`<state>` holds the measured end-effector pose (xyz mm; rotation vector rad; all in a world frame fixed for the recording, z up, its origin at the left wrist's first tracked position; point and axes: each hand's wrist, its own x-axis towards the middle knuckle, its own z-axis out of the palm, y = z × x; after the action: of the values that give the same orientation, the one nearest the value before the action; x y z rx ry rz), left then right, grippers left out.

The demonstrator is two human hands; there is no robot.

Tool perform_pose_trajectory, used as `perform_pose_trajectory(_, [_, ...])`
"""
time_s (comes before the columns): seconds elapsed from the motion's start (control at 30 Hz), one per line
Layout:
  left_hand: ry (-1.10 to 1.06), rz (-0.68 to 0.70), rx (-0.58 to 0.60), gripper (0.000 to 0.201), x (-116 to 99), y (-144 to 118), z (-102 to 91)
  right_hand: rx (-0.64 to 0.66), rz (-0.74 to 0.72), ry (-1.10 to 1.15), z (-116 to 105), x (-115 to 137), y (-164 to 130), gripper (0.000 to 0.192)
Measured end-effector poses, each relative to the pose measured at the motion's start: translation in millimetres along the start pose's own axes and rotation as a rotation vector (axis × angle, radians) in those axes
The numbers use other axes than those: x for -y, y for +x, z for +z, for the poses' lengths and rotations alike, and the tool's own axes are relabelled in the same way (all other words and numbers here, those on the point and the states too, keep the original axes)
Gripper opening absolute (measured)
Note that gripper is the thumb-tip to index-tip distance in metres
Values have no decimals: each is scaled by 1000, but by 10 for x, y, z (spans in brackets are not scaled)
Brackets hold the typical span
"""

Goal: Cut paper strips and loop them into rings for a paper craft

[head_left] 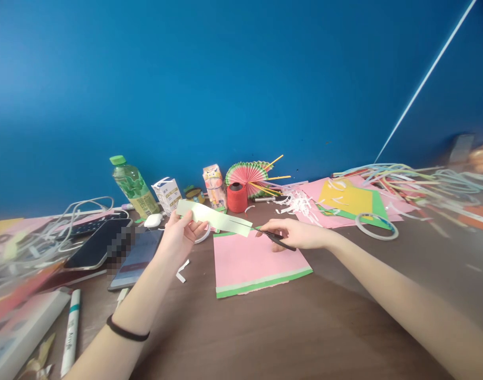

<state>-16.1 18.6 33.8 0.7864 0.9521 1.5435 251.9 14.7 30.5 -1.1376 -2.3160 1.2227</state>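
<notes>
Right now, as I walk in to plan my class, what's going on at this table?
A person is handling paper and scissors. The left hand holds up a pale green paper strip, while the right hand grips black scissors pointed at its end; whether the blades touch it is hard to tell. Below lies a pink sheet with green edging. Behind stand a red spool and a folded fan.

Room over near desk, bottle, red spool blocking behind
</notes>
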Motion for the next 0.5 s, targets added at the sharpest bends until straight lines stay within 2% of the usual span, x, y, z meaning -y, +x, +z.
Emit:
perform_pose_trajectory(0.33, [-23,12,-21,16,6,-6,-7,23,4,79,18,-57,21,49])
perform_pose_trajectory(0.5, [-12,3,-18,16,0,-6,-6,41,-22,42,-6,-48,19,42])
